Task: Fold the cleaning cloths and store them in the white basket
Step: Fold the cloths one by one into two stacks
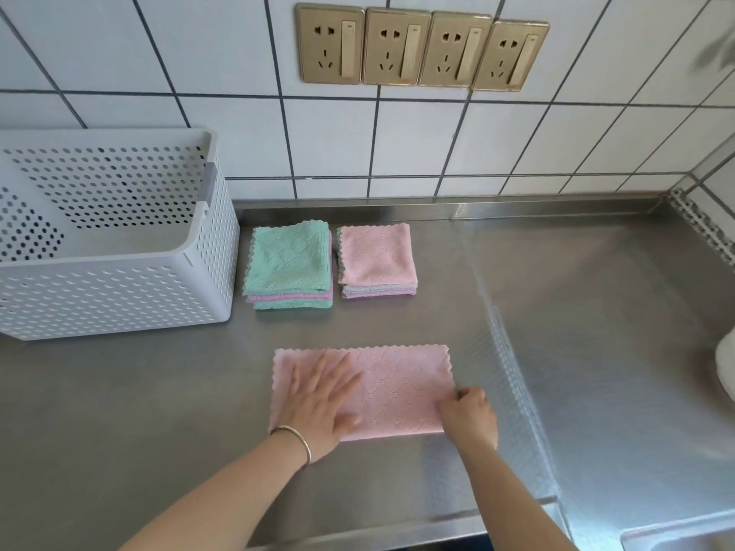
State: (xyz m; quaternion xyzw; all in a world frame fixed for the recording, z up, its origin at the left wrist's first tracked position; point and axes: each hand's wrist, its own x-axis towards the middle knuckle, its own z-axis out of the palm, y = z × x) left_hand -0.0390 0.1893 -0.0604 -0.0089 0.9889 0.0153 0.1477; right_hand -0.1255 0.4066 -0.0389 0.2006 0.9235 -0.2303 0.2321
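A pink cloth (401, 385), folded to a long rectangle, lies flat on the steel counter in front of me. My left hand (318, 399) presses flat on its left half with fingers spread. My right hand (469, 417) pinches the cloth's right edge near the front corner. Behind it sit two folded stacks: one with a green cloth on top (288, 260) and one with a pink cloth on top (376, 256). The white perforated basket (119, 292) stands at the left and nothing shows inside it.
The steel counter (596, 312) runs right to a tiled corner. A row of gold wall sockets (421, 51) sits above. A white object (726, 367) shows at the right edge, and a sink rim (676, 530) at the bottom right.
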